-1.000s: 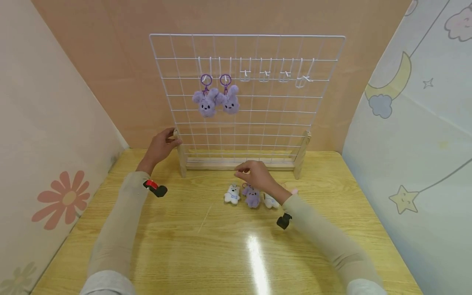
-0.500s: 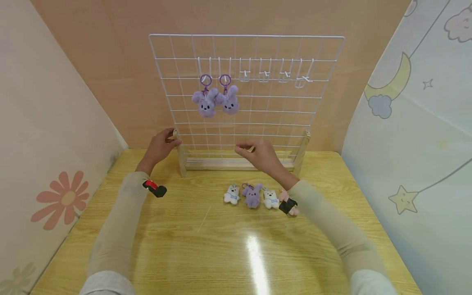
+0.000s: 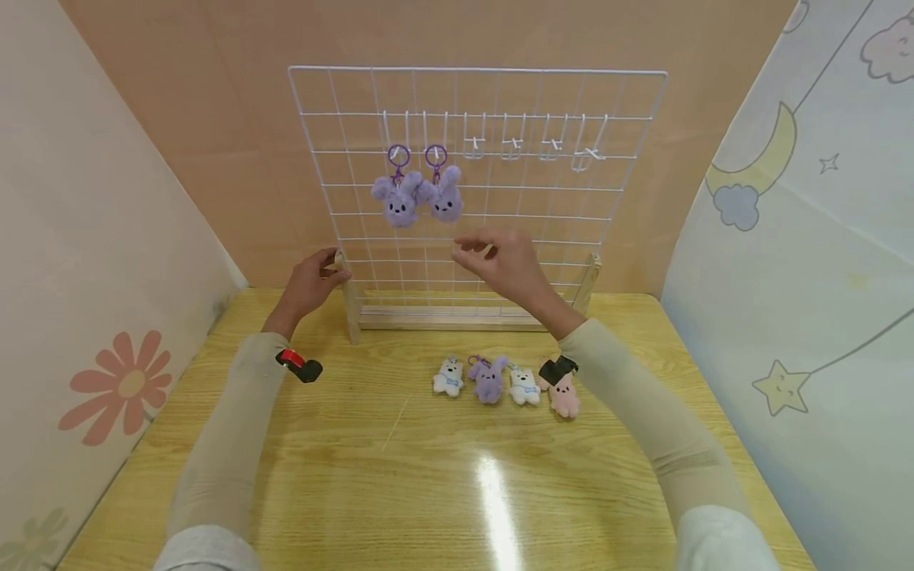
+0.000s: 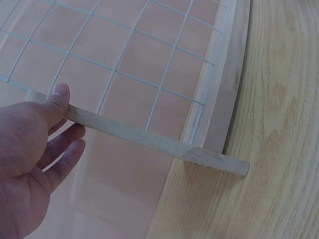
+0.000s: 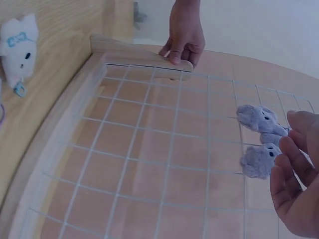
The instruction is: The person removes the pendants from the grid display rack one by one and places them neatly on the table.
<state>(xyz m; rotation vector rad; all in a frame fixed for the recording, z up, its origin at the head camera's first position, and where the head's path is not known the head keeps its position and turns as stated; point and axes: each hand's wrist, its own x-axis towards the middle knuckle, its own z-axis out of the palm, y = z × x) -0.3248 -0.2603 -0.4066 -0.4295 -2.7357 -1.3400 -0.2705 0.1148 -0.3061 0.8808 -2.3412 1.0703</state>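
Note:
My left hand holds the left wooden upright of a white wire grid rack, thumb in front and fingers behind. The right hand is raised before the grid, its fingers loosely bent, with nothing visible in them. Up and left of that hand, a purple plush keychain and a second purple plush keychain hang from hooks by purple rings. On the table below lie a white bear keychain, a purple keychain, another white bear keychain and a pink keychain.
Several white hooks without keychains line the grid's upper right. A wooden base bar joins the rack's feet on the wood-grain table. Patterned panels flank both sides.
The right hand has risen from just above the keychains on the table to the middle of the grid, uncovering them. The left hand stays on the upright.

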